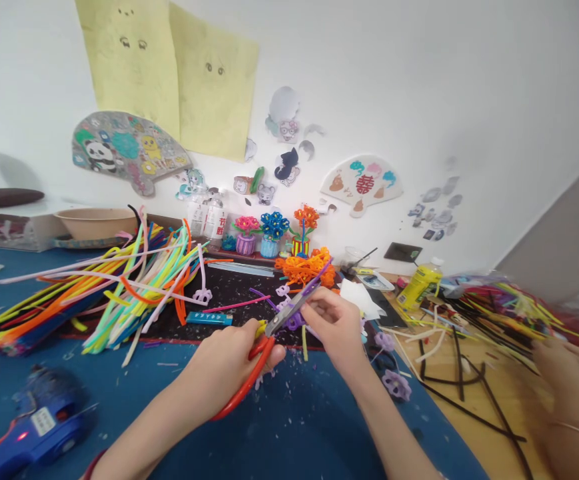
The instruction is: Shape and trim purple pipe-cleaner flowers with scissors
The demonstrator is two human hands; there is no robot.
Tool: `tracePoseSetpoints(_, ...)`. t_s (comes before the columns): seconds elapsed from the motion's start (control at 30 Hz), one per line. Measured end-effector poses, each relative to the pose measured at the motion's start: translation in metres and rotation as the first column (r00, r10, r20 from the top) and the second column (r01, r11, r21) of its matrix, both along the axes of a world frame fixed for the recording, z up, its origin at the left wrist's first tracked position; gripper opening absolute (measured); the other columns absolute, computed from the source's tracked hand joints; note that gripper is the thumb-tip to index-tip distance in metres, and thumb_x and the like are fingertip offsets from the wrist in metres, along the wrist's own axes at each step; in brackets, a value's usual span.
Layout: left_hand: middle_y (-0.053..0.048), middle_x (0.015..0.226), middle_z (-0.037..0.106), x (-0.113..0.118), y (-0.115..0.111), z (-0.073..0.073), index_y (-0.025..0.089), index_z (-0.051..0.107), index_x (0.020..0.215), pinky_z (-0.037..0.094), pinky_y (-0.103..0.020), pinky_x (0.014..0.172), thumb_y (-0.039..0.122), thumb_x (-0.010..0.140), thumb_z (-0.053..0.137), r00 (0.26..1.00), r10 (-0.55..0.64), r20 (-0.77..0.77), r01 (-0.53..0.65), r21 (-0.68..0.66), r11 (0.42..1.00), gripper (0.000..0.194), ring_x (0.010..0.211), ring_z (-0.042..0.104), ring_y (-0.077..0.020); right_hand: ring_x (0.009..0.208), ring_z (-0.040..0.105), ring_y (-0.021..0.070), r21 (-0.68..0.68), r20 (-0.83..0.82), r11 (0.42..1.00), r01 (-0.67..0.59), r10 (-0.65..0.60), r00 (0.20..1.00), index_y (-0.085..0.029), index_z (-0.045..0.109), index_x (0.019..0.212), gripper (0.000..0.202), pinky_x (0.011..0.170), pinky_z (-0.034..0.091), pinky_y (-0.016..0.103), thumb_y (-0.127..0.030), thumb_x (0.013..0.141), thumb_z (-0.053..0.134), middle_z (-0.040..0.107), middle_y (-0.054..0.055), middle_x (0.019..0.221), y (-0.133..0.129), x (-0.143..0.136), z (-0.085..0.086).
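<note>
Left hand (242, 350) gripping the red-handled scissors (249, 389) above the blue surface (314, 413); right hand (333, 323) pinched closed beside the blades, apparently on a purple stem (320, 275), though the contact is blurry.

Papers (214, 100): two yellow sheets on the wall (444, 100), with eyes drawn on them
Left fan (119, 150): it shows a panda, near the lower edge of the left sheet
Right fan (352, 183): white, with a red character in the middle
Bowl (96, 223): beige, at the back left
Flower pots (269, 249): three in one row, with pink, blue and orange flowers
Bottle (420, 285): yellow, at the right
</note>
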State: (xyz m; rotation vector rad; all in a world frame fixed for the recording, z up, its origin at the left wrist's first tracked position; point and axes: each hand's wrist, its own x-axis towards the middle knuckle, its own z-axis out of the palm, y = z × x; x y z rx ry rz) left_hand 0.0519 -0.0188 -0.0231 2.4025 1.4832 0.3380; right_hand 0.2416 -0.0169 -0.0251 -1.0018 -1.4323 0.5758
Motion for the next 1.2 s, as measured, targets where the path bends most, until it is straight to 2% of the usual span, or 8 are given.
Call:
tracePoseSetpoints(0.2, -0.005, 0.065, 0.062, 0.0031, -0.0007, 0.0042, 0.024, 0.044, 0.07, 0.025, -0.027, 0.05, 0.054, 0.087, 0.036, 1.0, 0.002, -0.017, -0.003, -0.007, 1.0, 0.036, 0.064, 0.063, -0.025, 0.055, 0.053, 0.0126, -0.003, -0.006, 1.0, -0.03, 0.03, 1.0, -0.019, 0.062, 0.071, 0.007, 0.053, 0.044, 0.024, -0.024, 0.075, 0.064, 0.057, -0.002, 0.061, -0.0004, -0.0018, -0.0011)
tracePoseSetpoints(0.57, -0.003, 0.071, 0.065, 0.0037, -0.0048, 0.0021, 0.024, 0.041, 0.078, 0.026, -0.026, 0.051, 0.044, 0.087, 0.036, 0.999, -0.017, 0.028, 0.018, -0.014, 1.0, 0.023, 0.063, 0.064, -0.0238, 0.056, 0.054, 0.0128, 0.016, 0.032, 0.999, -0.034, 0.033, 0.999, -0.019, 0.063, 0.071, 0.008, 0.053, 0.045, 0.024, -0.024, 0.075, 0.064, 0.058, -0.001, 0.062, -0.0024, -0.0029, 0.0012)
tracePoseSetpoints(0.87, -0.004, 0.065, 0.062, 0.0055, -0.0007, 0.0016, 0.025, 0.037, 0.072, 0.024, -0.028, 0.051, 0.049, 0.088, 0.034, 1.0, 0.0, -0.021, 0.0, 0.002, 1.0, 0.029, 0.065, 0.064, -0.0271, 0.056, 0.053, 0.0127, 0.015, 0.038, 0.998, -0.058, 0.058, 0.998, -0.019, 0.062, 0.071, 0.007, 0.054, 0.044, 0.025, -0.023, 0.076, 0.064, 0.059, -0.001, 0.064, -0.0002, -0.002, -0.0034)
tracePoseSetpoints(1.2, -0.001, 0.066, 0.06, 0.0032, -0.0044, 0.0005, 0.025, 0.034, 0.075, 0.026, -0.027, 0.052, 0.047, 0.087, 0.035, 0.997, -0.024, 0.068, 0.026, -0.026, 0.999, 0.026, 0.06, 0.061, -0.0232, 0.064, 0.055, 0.0141, 0.006, 0.108, 0.998, -0.061, 0.06, 0.992, -0.018, 0.063, 0.077, 0.004, 0.059, 0.046, 0.026, -0.021, 0.078, 0.061, 0.06, 0.0, 0.07, -0.0024, -0.0033, -0.0018)
